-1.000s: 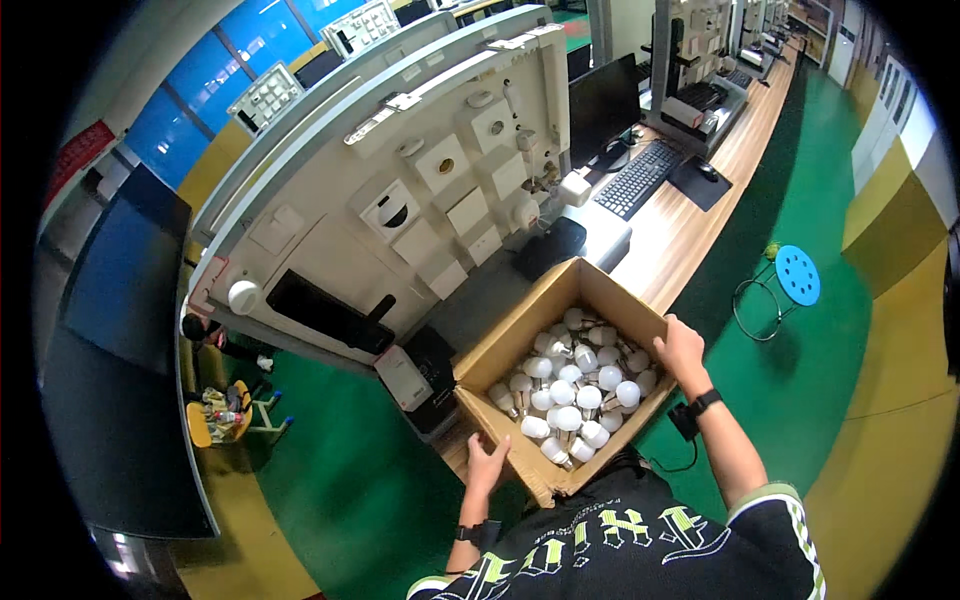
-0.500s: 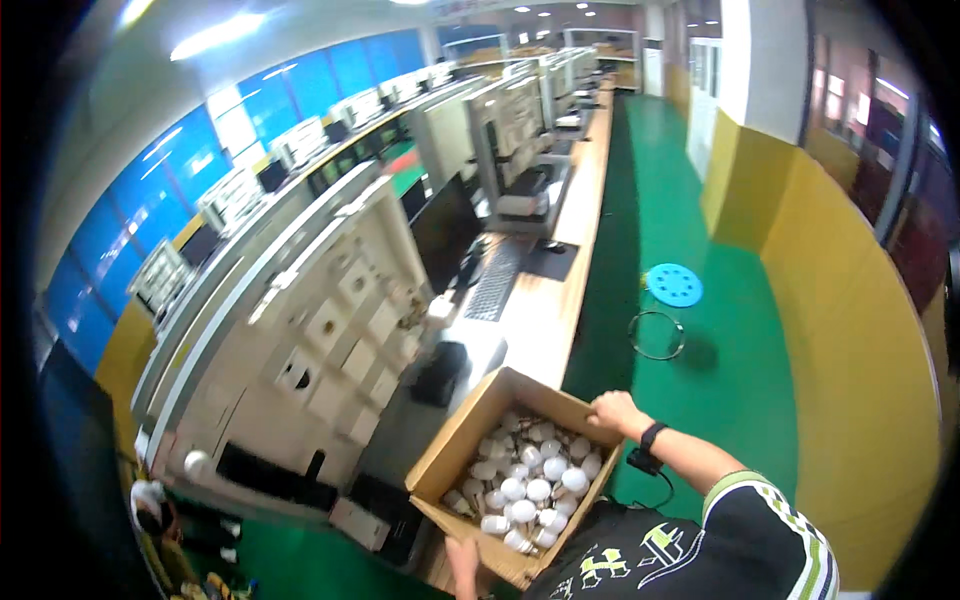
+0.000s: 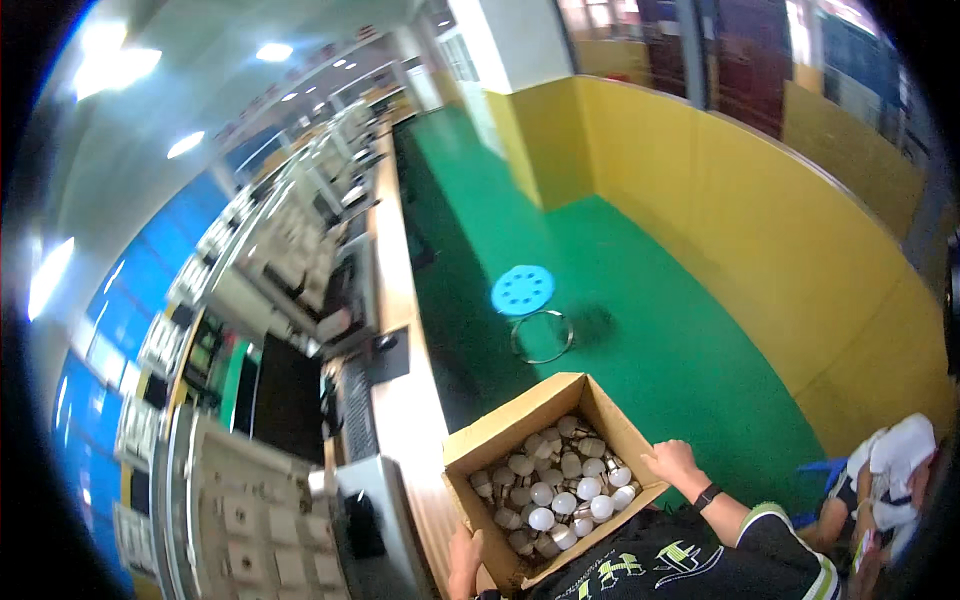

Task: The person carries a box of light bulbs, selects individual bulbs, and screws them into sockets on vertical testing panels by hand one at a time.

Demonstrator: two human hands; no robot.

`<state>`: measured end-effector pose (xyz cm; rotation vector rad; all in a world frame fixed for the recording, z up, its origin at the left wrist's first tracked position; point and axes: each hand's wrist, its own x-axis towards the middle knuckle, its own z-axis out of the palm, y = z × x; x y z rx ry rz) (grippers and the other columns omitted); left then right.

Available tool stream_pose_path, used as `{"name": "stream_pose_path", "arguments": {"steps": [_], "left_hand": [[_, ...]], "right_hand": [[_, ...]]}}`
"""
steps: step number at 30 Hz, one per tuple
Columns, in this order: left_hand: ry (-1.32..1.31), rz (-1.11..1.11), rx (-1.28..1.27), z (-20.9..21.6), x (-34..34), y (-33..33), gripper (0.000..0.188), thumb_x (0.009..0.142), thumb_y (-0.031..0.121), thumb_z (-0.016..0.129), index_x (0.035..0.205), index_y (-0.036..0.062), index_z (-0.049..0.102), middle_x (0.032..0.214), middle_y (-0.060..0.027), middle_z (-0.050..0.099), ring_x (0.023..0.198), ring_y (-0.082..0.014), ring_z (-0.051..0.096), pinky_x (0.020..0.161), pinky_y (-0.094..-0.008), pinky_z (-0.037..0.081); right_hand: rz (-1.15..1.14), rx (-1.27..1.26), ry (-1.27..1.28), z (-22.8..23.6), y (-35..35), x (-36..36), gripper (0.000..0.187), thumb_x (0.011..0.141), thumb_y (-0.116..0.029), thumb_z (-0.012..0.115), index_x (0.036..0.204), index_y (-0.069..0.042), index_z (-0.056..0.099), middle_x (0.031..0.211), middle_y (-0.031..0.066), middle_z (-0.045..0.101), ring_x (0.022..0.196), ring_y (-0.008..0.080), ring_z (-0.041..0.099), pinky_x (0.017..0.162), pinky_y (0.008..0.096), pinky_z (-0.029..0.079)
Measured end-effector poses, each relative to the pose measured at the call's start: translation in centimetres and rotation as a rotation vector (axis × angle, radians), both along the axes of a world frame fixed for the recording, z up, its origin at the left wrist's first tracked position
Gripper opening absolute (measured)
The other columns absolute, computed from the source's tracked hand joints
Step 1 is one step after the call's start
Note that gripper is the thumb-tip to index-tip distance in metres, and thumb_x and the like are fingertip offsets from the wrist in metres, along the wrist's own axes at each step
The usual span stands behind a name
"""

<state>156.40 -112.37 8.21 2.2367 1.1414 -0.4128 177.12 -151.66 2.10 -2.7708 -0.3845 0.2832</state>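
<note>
An open cardboard box [image 3: 515,432] is held against the front of my black shirt, low in the view. Several white light bulbs [image 3: 563,503] lie jumbled inside it, some with their metal bases showing. My right hand [image 3: 675,464] is closed on the box's right edge, with a dark band on that wrist. On the opposite side, my left hand [image 3: 465,550] grips the box's left wall near its lower corner. Part of the left fingers is hidden by the cardboard.
Left of the box runs a long wooden desk [image 3: 405,400] with a keyboard [image 3: 358,405], a monitor [image 3: 285,395] and a pale panel board [image 3: 250,500]. A blue round stool [image 3: 523,290] stands on the green floor ahead. At the lower right sits another person [image 3: 890,480]. A yellow wall [image 3: 720,190] curves along the right.
My view has swung to the right, so the desk and stool now appear further left. The box has shifted slightly right in the picture, still in both hands. A seated person has come into view.
</note>
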Motion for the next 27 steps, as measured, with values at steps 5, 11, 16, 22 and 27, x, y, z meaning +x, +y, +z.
{"name": "stream_pose_path", "arguments": {"steps": [5, 11, 16, 22, 27], "left_hand": [[-0.139, -0.329, -0.047, 0.3, 15.1, -2.1, 0.046, 0.085, 0.025, 0.057, 0.124, 0.0039, 0.047, 0.108, -0.0285, 0.063, 0.103, -0.045, 0.059, 0.086, -0.0488, 0.048], [-0.082, -0.472, -0.032, -1.1, 29.8, -5.4, 0.052, 0.086, 0.033, 0.056, 0.128, 0.0046, 0.044, 0.107, -0.0296, 0.063, 0.104, -0.0457, 0.059, 0.087, -0.0492, 0.048], [-0.08, -0.468, -0.043, 0.6, 40.6, -8.7, 0.052, 0.086, 0.033, 0.056, 0.131, 0.0096, 0.043, 0.106, -0.0291, 0.064, 0.102, -0.0458, 0.06, 0.087, -0.0501, 0.049], [0.028, -0.407, -0.116, -3.7, 52.9, -9.0, 0.053, 0.087, 0.035, 0.054, 0.128, 0.0028, 0.042, 0.106, -0.0303, 0.064, 0.099, -0.0477, 0.06, 0.085, -0.0506, 0.05], [0.016, -0.44, 0.079, -7.7, 66.4, -11.5, 0.039, 0.087, 0.034, 0.054, 0.109, 0.0021, 0.049, 0.093, -0.0306, 0.065, 0.09, -0.0459, 0.064, 0.079, -0.0534, 0.051]], "right_hand": [[-0.264, 0.045, -0.012, -2.5, -6.4, 5.1, 0.043, 0.08, -0.046, 0.065, 0.07, -0.004, 0.07, 0.069, 0.0212, 0.066, 0.066, 0.0395, 0.066, 0.061, 0.0503, 0.053], [-0.37, 0.029, 0.001, -0.9, -11.3, 13.9, 0.04, 0.082, -0.041, 0.065, 0.068, -0.003, 0.07, 0.067, 0.0219, 0.065, 0.064, 0.0387, 0.066, 0.061, 0.049, 0.053], [-0.419, 0.008, 0.059, 0.2, -13.7, 22.4, 0.044, 0.082, -0.043, 0.064, 0.066, -0.002, 0.069, 0.067, 0.0239, 0.064, 0.066, 0.0404, 0.066, 0.062, 0.0494, 0.053], [-0.275, -0.046, 0.035, -0.6, -14.5, 37.3, 0.037, 0.08, -0.036, 0.062, 0.068, -0.002, 0.07, 0.068, 0.0229, 0.066, 0.064, 0.04, 0.066, 0.062, 0.0493, 0.054], [-0.162, -0.094, 0.006, -2.2, -18.0, 51.0, 0.033, 0.08, -0.034, 0.061, 0.075, -0.003, 0.069, 0.073, 0.0215, 0.067, 0.07, 0.041, 0.066, 0.063, 0.051, 0.052]]}}
